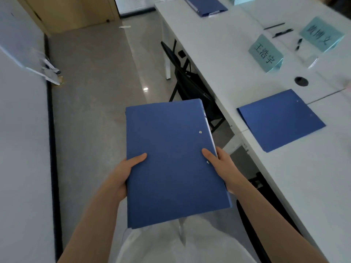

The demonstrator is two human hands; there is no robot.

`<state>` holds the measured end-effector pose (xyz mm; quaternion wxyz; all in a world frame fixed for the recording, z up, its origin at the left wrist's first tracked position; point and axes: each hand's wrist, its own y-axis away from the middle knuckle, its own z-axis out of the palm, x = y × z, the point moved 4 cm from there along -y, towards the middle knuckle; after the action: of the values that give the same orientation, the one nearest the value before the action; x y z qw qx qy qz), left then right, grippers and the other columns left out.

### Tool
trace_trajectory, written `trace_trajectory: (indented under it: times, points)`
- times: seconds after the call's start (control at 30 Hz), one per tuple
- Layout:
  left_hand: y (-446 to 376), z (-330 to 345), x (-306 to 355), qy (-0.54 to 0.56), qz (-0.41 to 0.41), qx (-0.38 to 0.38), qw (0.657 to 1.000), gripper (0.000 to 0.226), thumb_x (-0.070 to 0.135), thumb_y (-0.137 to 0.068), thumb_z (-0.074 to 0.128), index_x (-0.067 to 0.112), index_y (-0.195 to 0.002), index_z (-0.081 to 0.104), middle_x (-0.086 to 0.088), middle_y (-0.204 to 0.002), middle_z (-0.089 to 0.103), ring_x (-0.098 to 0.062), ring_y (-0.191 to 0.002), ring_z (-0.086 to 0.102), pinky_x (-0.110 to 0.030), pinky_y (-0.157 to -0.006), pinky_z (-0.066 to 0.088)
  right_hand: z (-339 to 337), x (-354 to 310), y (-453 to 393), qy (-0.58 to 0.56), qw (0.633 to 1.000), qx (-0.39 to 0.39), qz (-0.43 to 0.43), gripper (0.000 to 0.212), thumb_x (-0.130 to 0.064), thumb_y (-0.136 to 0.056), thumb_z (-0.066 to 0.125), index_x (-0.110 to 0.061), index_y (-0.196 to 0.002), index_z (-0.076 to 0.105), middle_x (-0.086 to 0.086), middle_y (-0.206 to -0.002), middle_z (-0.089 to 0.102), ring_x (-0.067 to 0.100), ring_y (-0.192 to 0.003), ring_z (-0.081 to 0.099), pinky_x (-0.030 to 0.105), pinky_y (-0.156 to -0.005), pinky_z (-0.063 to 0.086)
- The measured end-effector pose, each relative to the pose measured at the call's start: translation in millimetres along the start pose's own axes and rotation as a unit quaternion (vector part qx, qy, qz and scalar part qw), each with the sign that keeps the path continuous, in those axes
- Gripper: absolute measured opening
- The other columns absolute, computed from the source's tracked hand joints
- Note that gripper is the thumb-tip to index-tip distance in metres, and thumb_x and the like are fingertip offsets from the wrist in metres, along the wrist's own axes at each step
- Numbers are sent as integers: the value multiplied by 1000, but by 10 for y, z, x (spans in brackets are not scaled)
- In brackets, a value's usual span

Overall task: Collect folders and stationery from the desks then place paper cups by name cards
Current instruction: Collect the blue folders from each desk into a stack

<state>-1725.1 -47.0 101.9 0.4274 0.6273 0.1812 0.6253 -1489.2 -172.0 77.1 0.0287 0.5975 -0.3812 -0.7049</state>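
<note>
Blue folder stack [171, 160] is gripped at both side edges by left hand [123, 173] and right hand [222, 166], thumbs on top.

We see open floor [98, 88] ahead of us, wide enough to walk through; a dark chair [187, 80] sticks out from the desk [218, 54] on our right; a wall [20, 130] closes our left.

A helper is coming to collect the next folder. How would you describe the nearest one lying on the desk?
On the long white desk at right, find the round black cable hole. Just nearer lies a closed blue folder, flat and alone; the far folder shows white paper at its edge, and another is in hand.
</note>
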Motion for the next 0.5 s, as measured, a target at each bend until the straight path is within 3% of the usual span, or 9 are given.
trace_trajectory:
  times: [0.17,0.33,0.43,0.5]
  points:
    - [-558,161,627,-28,18,-27,999,49,24,-75,76,12,-122,65,-10,-106,75,-30,-92,73,-41,-71,58,9,-375,-449,-13,999,43,5,37,-44,-89,62,-21,-118,57,0,-108,72,22,-89,73,49,-81,59]
    - [-986,504,1059,-41,14,-44,998,47,26,-72,77,13,-116,68,-8,-105,76,-29,-90,74,-41,-72,57,-217,-646,-886,-57,996,65,34,38,-46,-88,62,-19,-114,62,0,-104,74,23,-90,73,48,-85,58]
    - [-1286,795,1326,-56,16,-49,997,55,28,-66,79,15,-118,66,-8,-108,75,-30,-92,73,-44,-75,57,-407,-729,-1259,-130,987,46,77,40,-52,-92,52,-21,-113,67,2,-107,74,24,-98,71,45,-91,54]
    - [-1498,1004,1516,-60,20,-46,997,55,28,-67,79,15,-119,65,-8,-108,75,-30,-92,73,-43,-74,57,-630,-757,-1610,-118,985,82,95,47,-56,-95,43,-21,-114,68,8,-113,71,29,-106,67,47,-96,51]
